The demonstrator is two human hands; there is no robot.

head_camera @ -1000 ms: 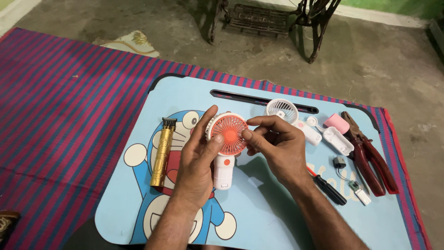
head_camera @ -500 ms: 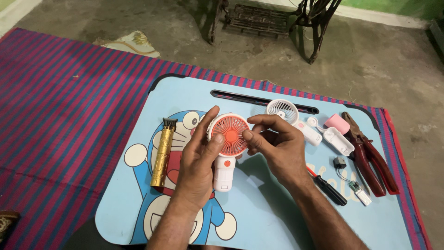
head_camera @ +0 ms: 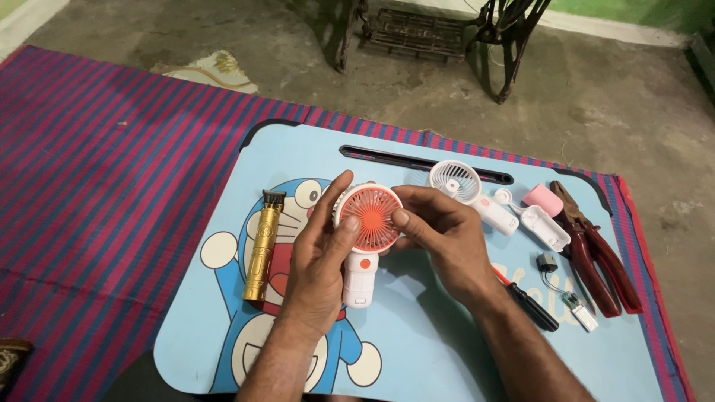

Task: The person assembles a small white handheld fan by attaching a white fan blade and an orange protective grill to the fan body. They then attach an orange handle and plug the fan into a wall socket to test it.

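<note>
A small hand-held fan (head_camera: 366,223) with an orange grille and a white handle is held upright over a light blue lap table (head_camera: 417,350). My left hand (head_camera: 320,260) grips its left rim, thumb on the grille's edge. My right hand (head_camera: 439,234) holds the right rim, thumb and forefinger pinching the front grille. A gold hair trimmer (head_camera: 262,244) lies to the left of my left hand.
A second white fan (head_camera: 463,186), a pink cap (head_camera: 542,198), a white cover piece (head_camera: 545,226), red-handled pliers (head_camera: 596,249), a small motor with a circuit board (head_camera: 566,286) and a screwdriver (head_camera: 530,304) lie at the right. A striped mat (head_camera: 104,186) covers the floor; a black iron stand (head_camera: 439,33) stands beyond.
My right hand's fingers have closed in onto the fan's right rim. The fan and my left hand have barely moved.
</note>
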